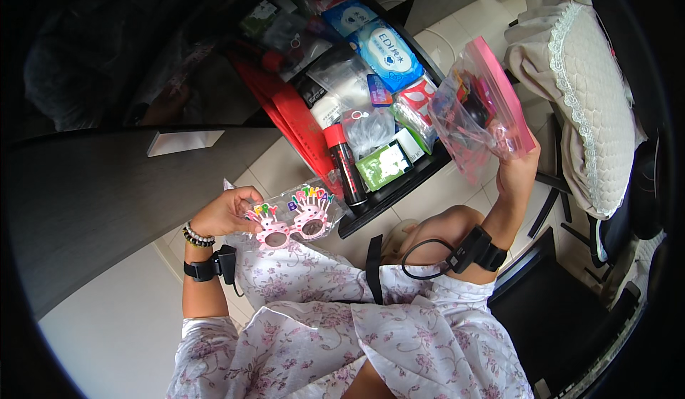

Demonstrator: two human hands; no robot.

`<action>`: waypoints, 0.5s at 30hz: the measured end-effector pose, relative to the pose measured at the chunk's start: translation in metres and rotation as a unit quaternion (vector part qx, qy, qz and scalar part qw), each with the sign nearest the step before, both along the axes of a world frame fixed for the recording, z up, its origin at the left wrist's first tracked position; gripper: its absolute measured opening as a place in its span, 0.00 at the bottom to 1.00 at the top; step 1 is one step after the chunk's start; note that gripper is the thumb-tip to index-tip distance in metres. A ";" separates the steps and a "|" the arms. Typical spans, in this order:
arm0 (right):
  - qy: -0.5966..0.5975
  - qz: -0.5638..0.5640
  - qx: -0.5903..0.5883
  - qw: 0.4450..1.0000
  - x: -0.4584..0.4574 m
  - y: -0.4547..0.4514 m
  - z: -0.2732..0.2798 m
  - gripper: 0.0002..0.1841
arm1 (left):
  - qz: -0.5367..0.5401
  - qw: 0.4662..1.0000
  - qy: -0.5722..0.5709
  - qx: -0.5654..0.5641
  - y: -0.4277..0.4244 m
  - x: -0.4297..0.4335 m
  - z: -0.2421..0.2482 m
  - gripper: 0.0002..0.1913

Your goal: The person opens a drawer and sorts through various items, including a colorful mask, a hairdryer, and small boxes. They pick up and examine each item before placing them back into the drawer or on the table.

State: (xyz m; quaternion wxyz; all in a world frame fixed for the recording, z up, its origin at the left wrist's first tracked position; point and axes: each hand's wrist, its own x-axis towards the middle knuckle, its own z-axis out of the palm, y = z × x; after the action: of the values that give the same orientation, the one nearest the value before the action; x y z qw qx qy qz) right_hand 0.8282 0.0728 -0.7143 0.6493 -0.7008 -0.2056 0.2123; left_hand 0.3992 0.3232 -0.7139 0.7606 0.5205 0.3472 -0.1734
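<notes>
My left hand grips a clear plastic sleeve holding pink novelty birthday glasses with colourful letters and candle shapes on top. On the right, my right hand holds up a clear zip bag with a pink top strip; balloon-like coloured items show inside it. Between the hands lies an open dark drawer full of packages. Nearest the glasses are a black spray can with a red cap, a green box and red paper envelopes or bags.
Deeper in the drawer are blue wipes packs, a clear bag with white contents and a red-and-white package. A grey cabinet front with a white handle stands left. Right are a quilted lace-edged cushion and a black chair.
</notes>
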 end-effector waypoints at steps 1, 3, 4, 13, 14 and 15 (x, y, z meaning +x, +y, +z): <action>-0.002 0.001 0.004 1.000 0.000 0.000 0.000 0.03 | -0.002 1.000 -0.001 0.003 0.000 0.000 0.000 0.20; -0.004 0.003 0.008 1.000 0.000 0.001 -0.001 0.03 | 0.005 1.000 0.000 -0.008 0.000 -0.001 -0.001 0.20; -0.004 0.004 0.008 1.000 0.000 0.001 -0.001 0.04 | 0.003 1.000 -0.002 -0.007 -0.001 -0.002 -0.001 0.20; -0.007 0.006 -0.021 1.000 -0.003 0.003 0.002 0.04 | 0.024 1.000 0.007 0.017 0.002 -0.009 0.004 0.20; -0.009 0.011 -0.028 1.000 -0.003 0.003 0.003 0.06 | 0.026 0.999 0.010 0.021 0.003 -0.010 0.004 0.21; -0.005 0.010 -0.025 1.000 -0.004 0.003 0.004 0.06 | 0.028 0.999 0.012 0.025 0.003 -0.011 0.004 0.21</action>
State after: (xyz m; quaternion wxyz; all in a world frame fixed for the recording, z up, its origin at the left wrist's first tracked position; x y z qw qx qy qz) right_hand 0.8243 0.0761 -0.7107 0.6283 -0.7156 -0.2111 0.2204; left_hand 0.3878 0.3266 -0.7096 0.7474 0.5276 0.3750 -0.1494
